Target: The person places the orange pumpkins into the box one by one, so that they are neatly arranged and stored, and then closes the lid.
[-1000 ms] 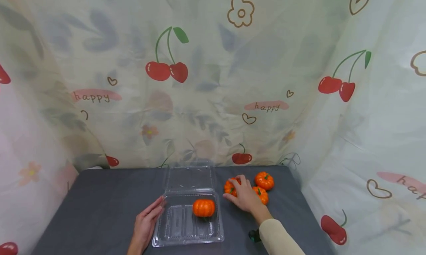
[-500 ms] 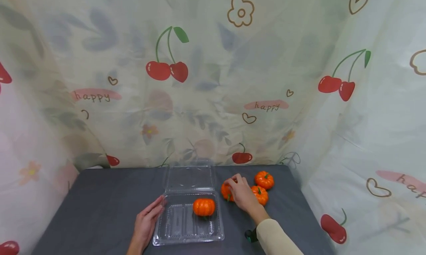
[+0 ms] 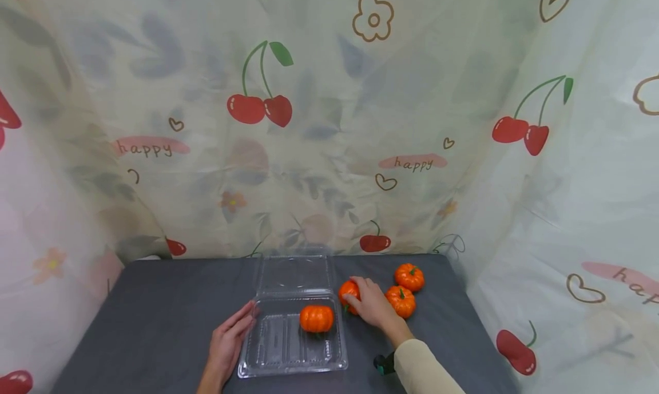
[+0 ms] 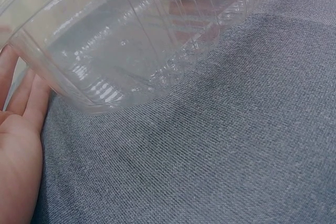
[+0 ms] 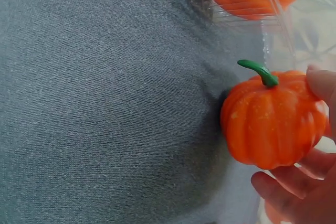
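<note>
just right of the box (image 3: 293, 372), your right hand (image 3: 374, 305) holds a pumpkin (image 5: 273, 121), thumb on one side and fingers bent round the other, its green stem tipped toward the box; whether it is clear of the cloth, you cannot tell. at the box's left wall, your left hand (image 3: 226, 339) lays fairly straight fingers against the plastic and pinches nothing that shows.

that shiny, round skin could slip if your hold is uneven, and one fingertip looks to stand off it. swing it low toward the box and it might clip the right wall; thin plastic would likely skid, since the left fingers only rest at one side. a second pumpkin (image 3: 316, 318), inside on the box's right half, looks laid on its side and could roll if bumped. the two loose pumpkins (image 3: 400, 302) farther right of the box sit close by your right hand, so a stray knuckle might nudge them.

under the box lies a grey woven cloth (image 3: 165, 314). behind the box its clear lid (image 3: 295, 274) is folded back, and beyond that hangs a pale curtain (image 3: 309, 182) printed with cherries, hearts and "happy", wrapping round both sides.
</note>
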{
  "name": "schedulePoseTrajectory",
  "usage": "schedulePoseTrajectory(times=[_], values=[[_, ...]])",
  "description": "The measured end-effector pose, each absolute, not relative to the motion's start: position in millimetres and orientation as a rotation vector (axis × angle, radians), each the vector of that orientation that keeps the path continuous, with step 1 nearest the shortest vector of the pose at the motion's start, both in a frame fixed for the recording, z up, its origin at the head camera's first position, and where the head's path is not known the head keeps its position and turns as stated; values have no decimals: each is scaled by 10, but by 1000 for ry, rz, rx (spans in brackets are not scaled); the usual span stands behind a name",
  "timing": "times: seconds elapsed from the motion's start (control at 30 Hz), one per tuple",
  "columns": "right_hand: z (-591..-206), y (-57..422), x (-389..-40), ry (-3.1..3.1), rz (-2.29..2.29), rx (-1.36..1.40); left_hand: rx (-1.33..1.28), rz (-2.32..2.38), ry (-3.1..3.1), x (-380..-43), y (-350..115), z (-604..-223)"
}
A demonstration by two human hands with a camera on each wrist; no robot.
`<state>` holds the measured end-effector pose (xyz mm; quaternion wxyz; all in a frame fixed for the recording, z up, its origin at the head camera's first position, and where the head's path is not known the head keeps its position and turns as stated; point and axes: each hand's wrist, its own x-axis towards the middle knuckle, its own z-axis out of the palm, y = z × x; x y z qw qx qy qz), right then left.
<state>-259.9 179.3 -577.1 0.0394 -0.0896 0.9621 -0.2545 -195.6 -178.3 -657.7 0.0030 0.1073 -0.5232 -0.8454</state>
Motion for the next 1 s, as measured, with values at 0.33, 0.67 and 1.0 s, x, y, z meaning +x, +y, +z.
schedulePoseTrajectory(times=[0.33, 0.67, 1.0], values=[[-5698, 1762, -2605, 3009, -803, -341, 352, -2649, -1653, -1949, -1796, -6579], [-5368, 1651, -2607, 3106, -858, -504, 317, -2651, -1662, -1937, -1808, -6574], [-5061, 1487, -2508, 3052, -934, -619, 294, -2663, -1630, -1938, -1784, -6580]])
